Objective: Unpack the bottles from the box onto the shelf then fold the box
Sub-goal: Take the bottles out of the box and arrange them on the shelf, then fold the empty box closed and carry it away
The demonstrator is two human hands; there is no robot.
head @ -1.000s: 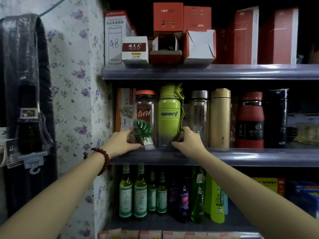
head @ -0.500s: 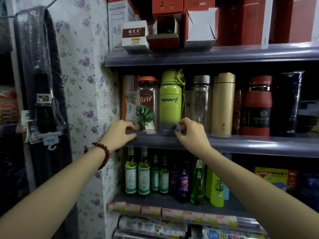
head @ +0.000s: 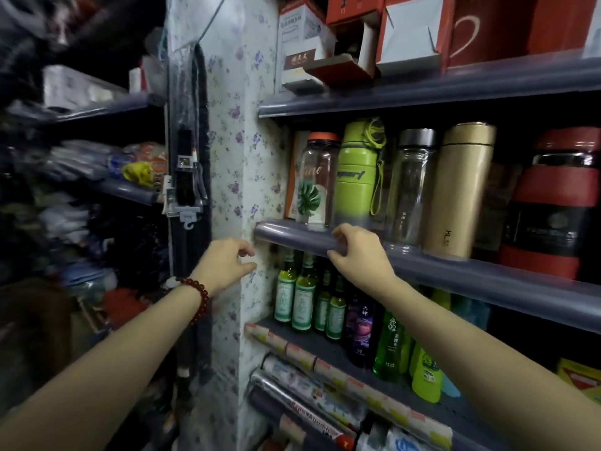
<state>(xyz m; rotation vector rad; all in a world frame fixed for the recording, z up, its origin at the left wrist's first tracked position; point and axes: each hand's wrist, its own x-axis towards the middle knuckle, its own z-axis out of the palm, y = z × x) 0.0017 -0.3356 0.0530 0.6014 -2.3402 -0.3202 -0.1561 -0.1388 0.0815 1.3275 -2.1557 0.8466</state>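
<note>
Both hands hold nothing: the right hand [head: 356, 255], fingers loosely curled, is at the front edge of the middle shelf [head: 455, 271], the left hand [head: 224, 265] beside its left end, below the leaf-printed clear bottle [head: 317, 180] and green sport bottle [head: 356, 170].

Right hand [head: 357, 255] at shelf edge [head: 292, 234], left hand [head: 227, 265] loosely curled beside floral wall [head: 234, 141]

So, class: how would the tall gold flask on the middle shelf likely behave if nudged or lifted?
The gold flask is tall and narrow, so it may tip. Its smooth sheen suggests a slippery grip. It looks rigid, probably metal.
</note>
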